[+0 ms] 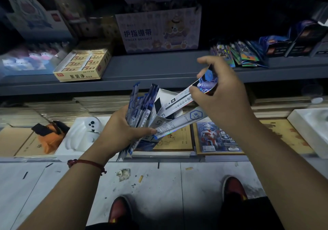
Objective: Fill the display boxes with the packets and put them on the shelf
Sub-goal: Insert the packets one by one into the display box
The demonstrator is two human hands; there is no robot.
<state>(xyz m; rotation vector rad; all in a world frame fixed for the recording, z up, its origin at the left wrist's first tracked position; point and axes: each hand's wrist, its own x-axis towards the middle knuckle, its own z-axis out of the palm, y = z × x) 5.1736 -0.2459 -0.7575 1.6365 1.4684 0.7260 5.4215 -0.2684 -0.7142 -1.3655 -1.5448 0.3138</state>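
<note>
The left hand (122, 130) is curled round a fanned bundle of packets (140, 103) and, tucked against them, a small white display box (158, 121) with its top flaps open. Its fingertips also pin one long packet (179, 121) slanting out to the right. The right hand (225, 95) is up above the box, thumb and fingers pinching a single shiny packet (182, 95), its lower end pointing down at the open box. All of this is held in the air, just in front of the grey shelf (150, 68). On that shelf sit a yellow carton (81, 66), a finger-bandage box (158, 32) and, at the right, a loose heap of packets (239, 56).
</note>
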